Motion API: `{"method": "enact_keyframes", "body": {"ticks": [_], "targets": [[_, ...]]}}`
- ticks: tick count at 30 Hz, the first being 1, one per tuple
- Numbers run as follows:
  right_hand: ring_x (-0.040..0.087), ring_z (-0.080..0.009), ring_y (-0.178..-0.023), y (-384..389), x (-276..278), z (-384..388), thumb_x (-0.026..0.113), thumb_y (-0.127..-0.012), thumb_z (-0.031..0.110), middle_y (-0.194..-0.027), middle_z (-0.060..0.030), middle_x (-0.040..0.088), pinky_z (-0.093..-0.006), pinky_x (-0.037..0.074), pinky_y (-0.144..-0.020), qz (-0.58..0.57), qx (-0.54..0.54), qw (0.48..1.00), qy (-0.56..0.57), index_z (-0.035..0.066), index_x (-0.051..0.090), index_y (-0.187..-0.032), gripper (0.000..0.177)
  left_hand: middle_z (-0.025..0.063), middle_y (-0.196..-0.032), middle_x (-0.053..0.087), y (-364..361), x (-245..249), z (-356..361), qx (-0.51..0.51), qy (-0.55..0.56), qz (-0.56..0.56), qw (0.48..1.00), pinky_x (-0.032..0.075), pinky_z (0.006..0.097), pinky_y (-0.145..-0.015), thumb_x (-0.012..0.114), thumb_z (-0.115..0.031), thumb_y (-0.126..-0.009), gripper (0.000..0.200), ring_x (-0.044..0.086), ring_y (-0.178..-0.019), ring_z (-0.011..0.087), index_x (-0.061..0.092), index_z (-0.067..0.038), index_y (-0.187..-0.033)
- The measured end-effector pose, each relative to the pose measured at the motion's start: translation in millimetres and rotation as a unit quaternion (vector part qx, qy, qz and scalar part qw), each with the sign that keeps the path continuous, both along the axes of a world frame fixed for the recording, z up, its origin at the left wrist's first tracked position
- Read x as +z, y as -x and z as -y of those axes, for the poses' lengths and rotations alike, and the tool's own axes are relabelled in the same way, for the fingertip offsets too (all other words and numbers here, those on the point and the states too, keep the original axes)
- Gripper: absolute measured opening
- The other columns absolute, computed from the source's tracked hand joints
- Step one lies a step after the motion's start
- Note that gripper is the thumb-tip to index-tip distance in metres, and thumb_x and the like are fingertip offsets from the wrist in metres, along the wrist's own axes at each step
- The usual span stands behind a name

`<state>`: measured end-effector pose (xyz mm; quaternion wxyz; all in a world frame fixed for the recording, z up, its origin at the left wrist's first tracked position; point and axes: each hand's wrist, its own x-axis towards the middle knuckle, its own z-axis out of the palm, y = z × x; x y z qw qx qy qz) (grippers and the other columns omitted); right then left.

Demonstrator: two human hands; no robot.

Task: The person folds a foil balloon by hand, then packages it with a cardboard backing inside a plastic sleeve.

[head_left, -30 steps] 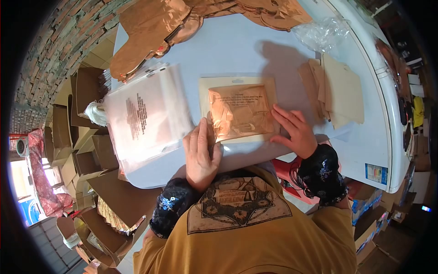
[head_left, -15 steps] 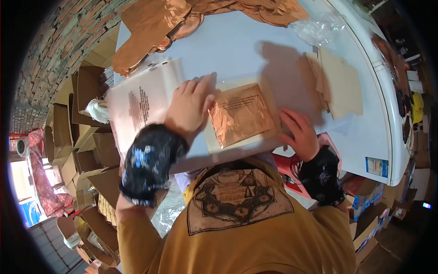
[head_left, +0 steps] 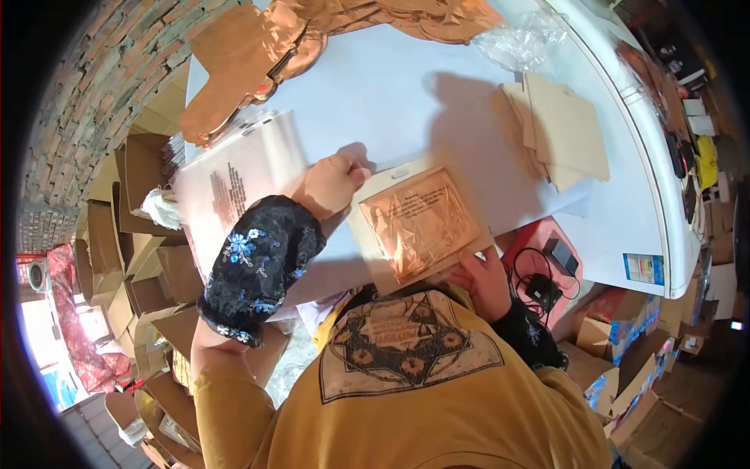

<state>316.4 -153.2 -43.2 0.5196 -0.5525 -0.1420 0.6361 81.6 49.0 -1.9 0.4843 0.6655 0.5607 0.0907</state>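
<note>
A flat clear plastic packet (head_left: 418,223) holds a shiny copper-coloured foil sheet on a beige backing, with dark print over it and a slot at its far edge. It lies at a slant, its near edge over the table edge. My left hand (head_left: 332,186) is closed with thumb against curled fingers at the packet's far left corner. At the near right corner, my right hand (head_left: 480,281) pinches the packet, thumb on top and fingers partly hidden underneath. To the left of my left hand lies a stack of printed clear plastic bags (head_left: 223,184).
Copper foil pieces (head_left: 242,62) lie along the far side of the white table (head_left: 375,86). Beige cards (head_left: 558,129) and crumpled clear plastic (head_left: 523,39) are at the right. A red stool (head_left: 558,285) bears black adapters and cords. Cardboard boxes (head_left: 160,273) crowd the left.
My right hand has moved toward my body and taken the packet's near corner. The packet has turned and slid nearer. My left hand's spread fingers have closed at its far left corner.
</note>
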Motion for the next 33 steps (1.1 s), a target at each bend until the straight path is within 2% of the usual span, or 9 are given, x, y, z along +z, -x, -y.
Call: {"method": "enact_keyframes", "body": {"ticks": [3,9,12,15,18,21,22,26,33], "targets": [[0.067,-0.0158,-0.087,-1.8,0.4,2.4,0.061,-0.098,0.013,-0.112,-0.0080,0.063,-0.0299,0.059,-0.078,-0.021,-0.004,1.000,0.005,0.009,0.040,-0.140,0.046,0.0039,-0.067,0.058,-1.2,3.7,6.7,0.014,0.003,0.006,1.000,0.043,0.0310,-0.054,0.058,-0.021,-0.100,0.026,0.052,-0.057,0.0140,0.065,0.002,-0.091],[0.068,-0.0159,-0.084,-8.6,-9.3,6.8,0.065,-0.097,0.014,-0.108,-0.0073,0.065,-0.0294,0.059,-0.076,-0.035,-0.003,0.999,0.026,0.004,0.052,-0.131,0.038,0.0026,-0.075,0.062,7.4,-10.5,5.0,-0.026,-0.036,0.038,0.998,0.047,0.0317,-0.064,0.061,-0.021,-0.099,0.026,0.054,-0.069,0.0121,0.065,0.003,-0.091],[0.068,-0.0161,-0.084,-10.6,-8.2,6.4,0.065,-0.096,0.014,-0.106,-0.0070,0.066,-0.0295,0.059,-0.075,-0.027,0.002,0.999,0.035,0.003,0.055,-0.126,0.033,0.0045,-0.081,0.064,5.2,-3.7,2.5,-0.015,0.026,0.005,1.000,0.049,0.0315,-0.072,0.063,-0.021,-0.099,0.026,0.057,-0.078,0.0124,0.067,0.004,-0.100],[0.069,-0.0162,-0.085,-13.8,-12.2,6.1,0.066,-0.096,0.015,-0.104,-0.0068,0.067,-0.0293,0.059,-0.076,-0.021,0.012,0.999,0.035,0.004,0.058,-0.122,0.030,0.0160,-0.096,0.072,11.8,-46.0,-8.6,-0.026,-0.029,0.109,0.993,0.052,0.0332,-0.079,0.061,-0.025,-0.098,0.031,0.066,-0.087,0.0189,0.068,0.002,-0.112],[0.069,-0.0164,-0.085,-14.4,-12.8,4.4,0.067,-0.095,0.016,-0.103,-0.0068,0.068,-0.0293,0.059,-0.076,-0.017,0.021,0.999,0.029,0.004,0.059,-0.120,0.029,0.0148,-0.105,0.072,-9.8,13.9,2.0,-0.007,0.045,0.155,0.987,0.052,0.0327,-0.083,0.060,-0.025,-0.100,0.033,0.066,-0.092,0.0205,0.066,0.000,-0.122],[0.069,-0.0165,-0.085,-13.4,-11.5,5.1,0.067,-0.095,0.016,-0.103,-0.0069,0.068,-0.0292,0.059,-0.076,-0.001,0.030,0.999,0.031,0.003,0.059,-0.119,0.028,0.0124,-0.106,0.071,-23.3,25.3,-20.5,-0.116,-0.021,-0.003,0.993,0.051,0.0343,-0.082,0.059,-0.031,-0.100,0.036,0.066,-0.091,0.0204,0.066,-0.004,-0.123],[0.069,-0.0165,-0.085,-12.7,-8.4,3.8,0.067,-0.095,0.015,-0.103,-0.0069,0.068,-0.0291,0.059,-0.076,0.006,0.029,0.999,0.032,0.003,0.059,-0.119,0.027,0.0104,-0.100,0.071,-25.4,19.3,-33.2,-0.120,0.035,-0.017,0.992,0.050,0.0361,-0.078,0.057,-0.043,-0.099,0.044,0.065,-0.087,0.0197,0.066,-0.007,-0.122],[0.069,-0.0163,-0.086,-12.9,-8.8,6.0,0.066,-0.096,0.014,-0.103,-0.0070,0.069,-0.0277,0.058,-0.075,0.017,0.037,0.999,0.026,0.004,0.060,-0.118,0.025,0.0009,-0.075,0.062,-46.0,10.5,-48.0,-0.143,-0.004,-0.009,0.990,0.044,0.0303,-0.062,0.066,-0.053,-0.093,0.047,0.054,-0.070,0.0109,0.073,-0.007,-0.099],[0.070,-0.0156,-0.089,-10.2,4.2,0.3,0.066,-0.096,0.013,-0.102,-0.0068,0.069,-0.0250,0.057,-0.074,0.033,0.067,0.997,0.006,0.004,0.060,-0.116,0.023,-0.0046,-0.073,0.058,-61.4,-6.1,-66.6,-0.185,0.071,0.100,0.975,0.040,0.0277,-0.061,0.078,-0.037,-0.088,0.026,0.050,-0.068,0.0082,0.071,-0.012,-0.090]]}}
